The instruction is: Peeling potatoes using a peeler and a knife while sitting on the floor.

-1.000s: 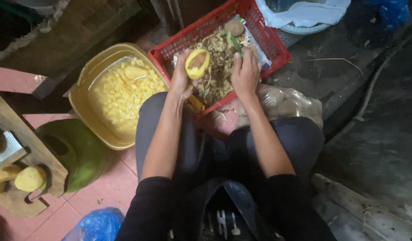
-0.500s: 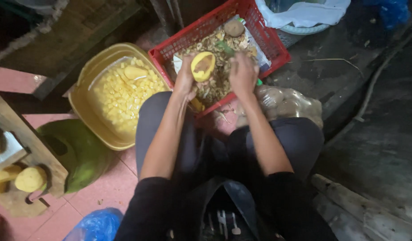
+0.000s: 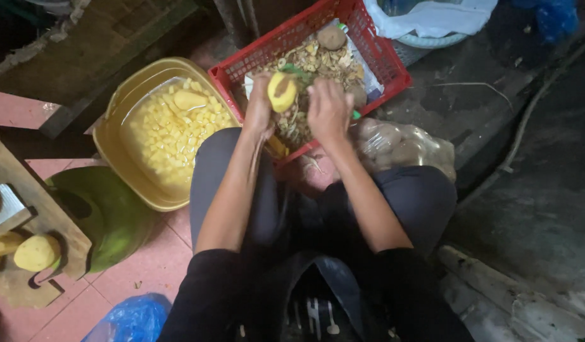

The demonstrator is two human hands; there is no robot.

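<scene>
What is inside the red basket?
The red basket holds potato peels and one unpeeled potato. Its bottom is covered by peels and both hands.

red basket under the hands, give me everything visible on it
The red plastic mesh basket is rectangular, with perforated lattice walls and a solid rim. It sits tilted on the floor, its near corner by the person's knees. Brownish-yellow peelings heap inside, with one unpeeled brown potato near the far wall. The yellow plastic tub of cut potato pieces lies beside its left corner. The left hand, holding a half-peeled yellow potato, and the right hand hover over it.
</scene>
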